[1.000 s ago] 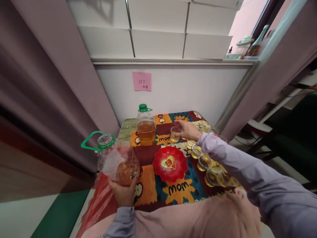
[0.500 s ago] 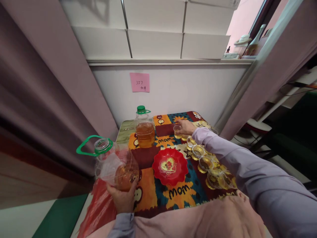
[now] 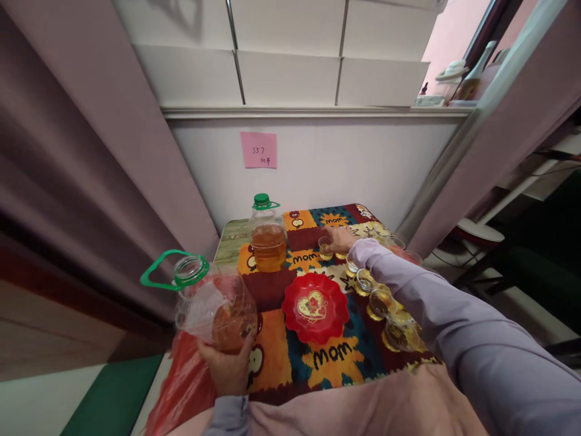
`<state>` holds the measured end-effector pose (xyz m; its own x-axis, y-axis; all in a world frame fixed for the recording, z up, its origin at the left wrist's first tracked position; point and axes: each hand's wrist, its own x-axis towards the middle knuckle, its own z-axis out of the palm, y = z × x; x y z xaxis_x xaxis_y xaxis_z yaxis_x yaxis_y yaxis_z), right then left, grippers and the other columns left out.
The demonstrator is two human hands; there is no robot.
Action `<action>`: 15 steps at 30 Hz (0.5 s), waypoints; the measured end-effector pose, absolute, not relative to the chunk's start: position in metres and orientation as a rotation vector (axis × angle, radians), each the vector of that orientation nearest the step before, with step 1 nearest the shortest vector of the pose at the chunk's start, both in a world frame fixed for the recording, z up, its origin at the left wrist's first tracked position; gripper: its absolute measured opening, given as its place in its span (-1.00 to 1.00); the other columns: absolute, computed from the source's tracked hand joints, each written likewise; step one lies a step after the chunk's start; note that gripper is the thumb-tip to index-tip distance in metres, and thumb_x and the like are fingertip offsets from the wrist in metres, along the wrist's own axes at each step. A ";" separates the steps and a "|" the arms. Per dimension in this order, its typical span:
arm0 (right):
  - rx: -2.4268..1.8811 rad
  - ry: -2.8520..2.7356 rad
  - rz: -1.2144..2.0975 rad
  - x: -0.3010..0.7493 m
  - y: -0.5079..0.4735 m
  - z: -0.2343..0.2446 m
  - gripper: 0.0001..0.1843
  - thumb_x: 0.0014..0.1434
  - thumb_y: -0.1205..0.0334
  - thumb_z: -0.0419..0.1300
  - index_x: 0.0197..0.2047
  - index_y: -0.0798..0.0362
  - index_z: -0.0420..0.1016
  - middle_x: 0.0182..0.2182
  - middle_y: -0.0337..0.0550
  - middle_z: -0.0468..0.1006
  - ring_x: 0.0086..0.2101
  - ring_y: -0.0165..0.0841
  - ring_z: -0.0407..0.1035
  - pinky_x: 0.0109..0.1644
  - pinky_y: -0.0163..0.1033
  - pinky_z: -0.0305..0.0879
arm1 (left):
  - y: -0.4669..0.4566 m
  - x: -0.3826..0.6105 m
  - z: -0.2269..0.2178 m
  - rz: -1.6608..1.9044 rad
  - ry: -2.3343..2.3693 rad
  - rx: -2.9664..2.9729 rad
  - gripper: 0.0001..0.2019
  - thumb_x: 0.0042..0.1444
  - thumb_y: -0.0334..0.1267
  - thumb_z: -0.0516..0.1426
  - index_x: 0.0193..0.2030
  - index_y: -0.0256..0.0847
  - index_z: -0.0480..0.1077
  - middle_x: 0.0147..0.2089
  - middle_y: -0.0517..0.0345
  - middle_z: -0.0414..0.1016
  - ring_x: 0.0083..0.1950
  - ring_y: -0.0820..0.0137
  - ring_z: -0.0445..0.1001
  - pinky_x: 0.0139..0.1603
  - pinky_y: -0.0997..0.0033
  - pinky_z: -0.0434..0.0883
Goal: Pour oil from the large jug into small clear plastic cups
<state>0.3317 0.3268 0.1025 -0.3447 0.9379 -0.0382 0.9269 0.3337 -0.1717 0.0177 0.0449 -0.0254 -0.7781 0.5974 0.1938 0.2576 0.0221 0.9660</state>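
My left hand (image 3: 226,366) is wrapped around the lower side of a large clear plastic jug (image 3: 200,309) with amber liquid low in it. The jug leans toward the left; its mouth is uncapped and a green handle hangs off the neck. Past the red plate, my right hand (image 3: 340,240) has its slightly blurred fingers around a small clear plastic cup (image 3: 325,249) of pale yellow liquid on the tablecloth. Several similar filled cups (image 3: 380,303) run along the right side of the table, some hidden under my right forearm.
A second jug (image 3: 269,245) of amber liquid, green-capped, stands upright at the back left. A red scalloped plate (image 3: 336,306) lies mid-table on the patterned tablecloth (image 3: 272,351). A red plastic bag (image 3: 181,387) hangs beneath the tilted jug. A white wall bears a pink note (image 3: 258,150).
My right hand and the small cup have come slightly nearer to me, the cup now lower on the tablecloth. The left hand still holds the jug tilted. The view has shifted a little.
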 end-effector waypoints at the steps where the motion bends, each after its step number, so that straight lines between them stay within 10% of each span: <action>1: -1.750 -2.521 0.247 0.333 0.326 0.100 -0.18 0.12 -0.02 0.45 0.40 0.02 0.41 0.12 0.13 0.70 0.16 0.10 0.54 0.37 0.25 0.19 | 0.045 0.018 -0.025 1.828 2.017 0.874 0.18 -0.32 -0.05 0.56 0.43 -0.21 0.10 0.34 -0.34 0.45 0.22 -0.06 0.61 0.25 -0.14 0.54; 15: -1.599 -2.625 0.200 0.356 0.311 0.086 -0.15 0.04 0.01 0.52 0.37 0.00 0.46 0.11 0.12 0.71 0.19 0.06 0.53 0.47 0.26 0.06 | 0.046 0.021 -0.020 1.864 2.012 0.901 0.15 -0.34 -0.05 0.57 0.40 -0.22 0.14 0.36 -0.34 0.43 0.31 -0.08 0.55 0.34 -0.17 0.48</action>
